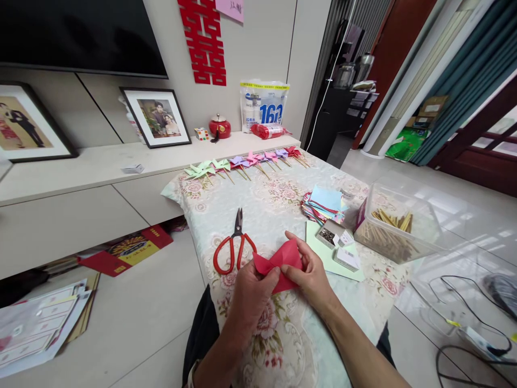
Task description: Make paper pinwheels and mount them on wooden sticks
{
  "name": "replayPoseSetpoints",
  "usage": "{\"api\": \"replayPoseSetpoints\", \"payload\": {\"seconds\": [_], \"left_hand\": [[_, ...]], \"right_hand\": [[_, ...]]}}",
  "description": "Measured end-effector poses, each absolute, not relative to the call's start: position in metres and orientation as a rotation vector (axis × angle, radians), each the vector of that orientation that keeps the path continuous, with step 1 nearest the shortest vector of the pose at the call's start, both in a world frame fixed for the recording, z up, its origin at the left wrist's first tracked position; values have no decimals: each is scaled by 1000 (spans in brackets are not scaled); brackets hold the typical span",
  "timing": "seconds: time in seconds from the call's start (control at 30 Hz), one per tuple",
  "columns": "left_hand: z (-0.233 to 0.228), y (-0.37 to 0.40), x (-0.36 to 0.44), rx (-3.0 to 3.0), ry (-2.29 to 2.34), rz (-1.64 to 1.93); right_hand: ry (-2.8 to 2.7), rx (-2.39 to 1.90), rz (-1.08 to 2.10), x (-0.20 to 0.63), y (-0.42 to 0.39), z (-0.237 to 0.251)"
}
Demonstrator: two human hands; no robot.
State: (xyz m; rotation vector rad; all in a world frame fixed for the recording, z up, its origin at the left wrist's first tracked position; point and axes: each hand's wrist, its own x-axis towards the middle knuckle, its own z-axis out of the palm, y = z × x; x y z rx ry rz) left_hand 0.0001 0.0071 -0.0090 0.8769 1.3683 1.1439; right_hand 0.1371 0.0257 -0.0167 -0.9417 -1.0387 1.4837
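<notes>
A sheet of red paper (287,254), bent and partly folded, is held between my two hands above the near part of the table. My left hand (254,288) pinches its left side with thumb and fingers. On the other side, my right hand (309,269) grips the paper with the thumb on top and fingers behind. Scissors with red handles (238,240) lie just beyond my left hand, blades pointing away. Right of my hands, a small open box of metal pins (328,235) and a closed white box (346,259) rest on pale green paper (313,231).
Several paper pinwheels (252,159) on sticks line the table's far edge. A stack of coloured paper (325,199) lies at the right, beside a clear plastic bin (388,237) of wooden sticks. A white cabinet (100,172) with framed photos borders the far side. Cables (464,361) lie on the floor.
</notes>
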Motion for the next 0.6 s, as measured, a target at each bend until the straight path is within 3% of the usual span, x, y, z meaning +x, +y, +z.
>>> {"api": "replayPoseSetpoints", "payload": {"seconds": [0.2,0.4,0.6], "left_hand": [[-6,10,-10,857,1335,1106],[-3,17,-28,710,1136,1123],[-4,25,-40,694,1065,1077]], "right_hand": [[-1046,-878,1496,141,27,-22],[-1125,-878,1142,148,30,-25],[-1656,-854,807,149,26,-21]]}}
